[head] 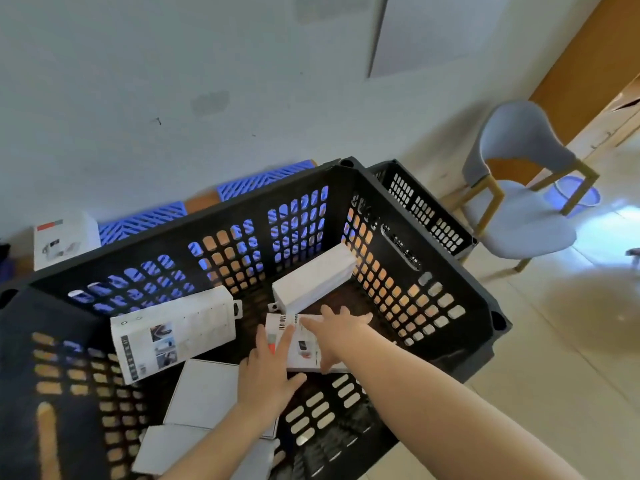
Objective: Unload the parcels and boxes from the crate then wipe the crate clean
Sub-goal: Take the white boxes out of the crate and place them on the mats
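The right hand (341, 332) and left hand (268, 367) reached into the black crate (408, 209), fingers spread and pressing a labelled white box (304, 344) lying mid-crate between them; other boxes lay around.

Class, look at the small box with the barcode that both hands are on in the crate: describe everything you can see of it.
The barcoded box is small, white and looks like printed card, with a barcode near its far edge, an orange patch and a small product picture. It lies flat on the floor of the black crate, just below a plain white box. The left hand and right hand lie across its top, partly hiding it.
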